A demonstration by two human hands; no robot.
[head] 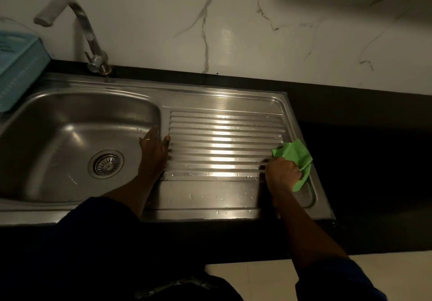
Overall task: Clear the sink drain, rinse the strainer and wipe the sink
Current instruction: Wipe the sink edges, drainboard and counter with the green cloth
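Steel dotted with water drops forms the front strip of the draining board (224,194), the flat right half of the sink (210,100) set into a dark worktop (362,137). Just beyond that strip, at the board's right end, the right hand (284,173) has its fingers curled tight around a bunched green cloth (295,158) and presses it down onto the metal. The loose part of the cloth spills out past the knuckles towards the right rim.

The ridges of the board run lengthwise, left to right, and the cloth sits at their right-hand ends. Nearly all of the ridged part therefore lies to the left of the gripping fingers. Drops show on the farther ridges. A wipe from here would probably go best along the grooves, not across them, and the right hand is the one placed for it.

At the opposite end of the ridges the left hand (154,151) lies flat on the divide between board and bowl. Its fingers are straight, reaching over the bowl's edge, and its thumb is spread onto the board. It holds nothing and looks like a brace.

Farther left, the strainer (106,164) sits in the drain at the bottom of the bowl. It looks free of scraps, though the light is dim.

At the sink's back left corner stands the tap (93,43), with a blue basket (16,67) to its left. Behind both is the marbled wall (233,20).
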